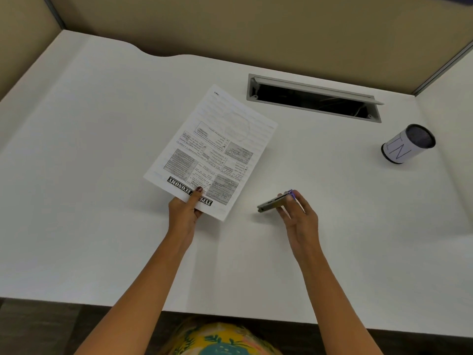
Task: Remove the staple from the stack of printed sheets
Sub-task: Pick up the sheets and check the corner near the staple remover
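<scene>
A stack of printed sheets (215, 149) with a black headline band lies tilted over the middle of the white desk (89, 175), its text facing away from me. My left hand (185, 208) pinches its near edge, thumb on top by the headline. My right hand (298, 213) is to the right of the sheets, apart from them, and holds a slim metal stapler (272, 202) with a blue end, its tip pointing left just above the desk. The staple itself is too small to make out.
A white-wrapped mesh cup (408, 144) marked with letters stands at the right. An open cable slot (314, 98) is cut into the desk behind the sheets. Beige partition walls (256, 29) close the back and sides. The desk's front edge runs near my body.
</scene>
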Demonstrator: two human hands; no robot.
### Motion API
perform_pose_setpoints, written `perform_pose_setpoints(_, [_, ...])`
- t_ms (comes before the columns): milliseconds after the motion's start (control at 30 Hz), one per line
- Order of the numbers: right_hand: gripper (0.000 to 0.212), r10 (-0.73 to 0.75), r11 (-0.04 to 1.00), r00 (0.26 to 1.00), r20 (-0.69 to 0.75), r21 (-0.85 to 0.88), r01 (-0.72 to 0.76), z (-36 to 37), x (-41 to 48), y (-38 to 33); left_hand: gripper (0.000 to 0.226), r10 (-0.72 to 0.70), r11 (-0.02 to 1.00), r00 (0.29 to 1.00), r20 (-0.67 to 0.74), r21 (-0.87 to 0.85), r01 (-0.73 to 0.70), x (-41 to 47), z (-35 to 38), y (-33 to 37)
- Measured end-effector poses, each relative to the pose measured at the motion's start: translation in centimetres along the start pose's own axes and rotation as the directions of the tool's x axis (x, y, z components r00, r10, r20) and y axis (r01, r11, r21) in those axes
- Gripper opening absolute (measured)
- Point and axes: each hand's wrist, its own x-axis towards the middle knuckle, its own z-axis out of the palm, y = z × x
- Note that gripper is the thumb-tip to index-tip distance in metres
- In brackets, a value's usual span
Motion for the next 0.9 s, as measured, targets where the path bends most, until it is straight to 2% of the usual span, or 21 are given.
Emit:
perform_pose_setpoints(100, [0.039, 0.07, 0.976, 0.99, 0.119, 0.196, -0.093, 0.3, -0.3, -0.2, 0.041, 0.008, 1.0, 1.0, 0.008, -0.006, -0.008, 0.0, 0.5, 0.2])
perform_pose_setpoints(267, [0.04, 0.198, 0.913, 0.95, 0.241, 0.307, -0.268, 0.9, -1.0, 0.2, 0.037, 0.006, 1.0, 1.0, 0.021, -0.023, -0.005, -0.1, 1.3, 0.3])
perform_pose_setpoints(333, [0.045, 0.245, 0.929, 0.928, 0.281, 0.205, -0.308, 1.0, -1.3, 0.2, 0.038, 0.01, 1.0, 0.999, 0.033, -0.019, -0.01, -0.2, 1.4, 0.4])
perform_pose_setpoints(400, [0.045, 0.268, 0.964, 0.916, 0.3, -0.09, -0.252, 1.2, -1.7, 0.0, 0.039, 0.018, 1.0, 0.999, 0.04, -0.02, -0.018, -0.2, 1.5, 0.5])
perform_pose_setpoints(467, [0.041, 0.271, 0.923, 0.909, 0.318, -0.352, -0.153, 1.6, -2.1, -0.1, 0.04, 0.026, 1.0, 0.999, 0.045, -0.017, -0.026, -0.3, 1.5, 0.5])
perform_pose_setpoints(500, [0.037, 0.281, 0.9, 0.902, 0.327, -0.417, -0.129, 1.7, -2.3, 0.0, 0.04, 0.033, 0.999, 0.998, 0.046, -0.014, -0.032, -0.3, 1.6, 0.5])
perform_pose_setpoints(567, [0.03, 0.32, 0.871, 0.882, 0.347, -0.474, -0.129, 2.1, -2.7, 0.0, 0.039, 0.052, 0.999, 0.998, 0.046, -0.006, -0.051, -0.3, 1.7, 0.5])
perform_pose_setpoints(700, [0.029, 0.399, 0.821, 0.842, 0.363, -0.55, -0.151, 3.2, -3.0, 0.0, 0.034, 0.077, 0.997, 0.996, 0.033, 0.029, -0.078, -0.5, 2.0, 0.5])
perform_pose_setpoints(900, [0.033, 0.415, 0.786, 0.848, 0.331, -0.599, -0.151, 4.5, -3.1, 0.1, 0.034, 0.099, 0.993, 0.995, 0.031, 0.066, -0.101, -0.8, 2.1, 0.5])
